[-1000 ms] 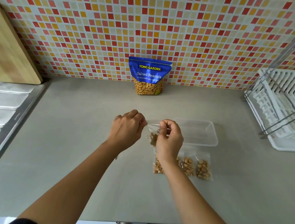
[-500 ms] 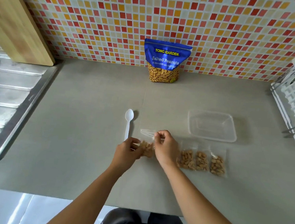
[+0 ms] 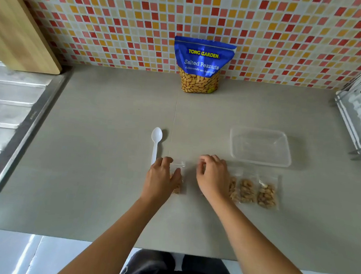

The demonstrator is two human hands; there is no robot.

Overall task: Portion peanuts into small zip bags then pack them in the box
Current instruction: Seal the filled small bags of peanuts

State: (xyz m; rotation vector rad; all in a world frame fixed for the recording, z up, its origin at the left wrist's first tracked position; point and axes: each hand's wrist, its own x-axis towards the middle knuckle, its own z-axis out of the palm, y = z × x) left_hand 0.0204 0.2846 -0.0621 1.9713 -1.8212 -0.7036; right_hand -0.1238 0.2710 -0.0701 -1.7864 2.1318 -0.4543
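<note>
One spoon left of centre on the counter, handle toward the front edge. Left hand laid over one filled small bag, long axis front to back; pinched or merely pressed, cannot tell. One peanut pouch at the back edge. Right hand loosely curled, holding nothing, nearer the one box. Three more in a row of bags just in front of that box.

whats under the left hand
A small zip bag lies flat on the counter under the left hand. Its top strip and right edge show, with a few peanuts; the hand covers the rest.
</note>
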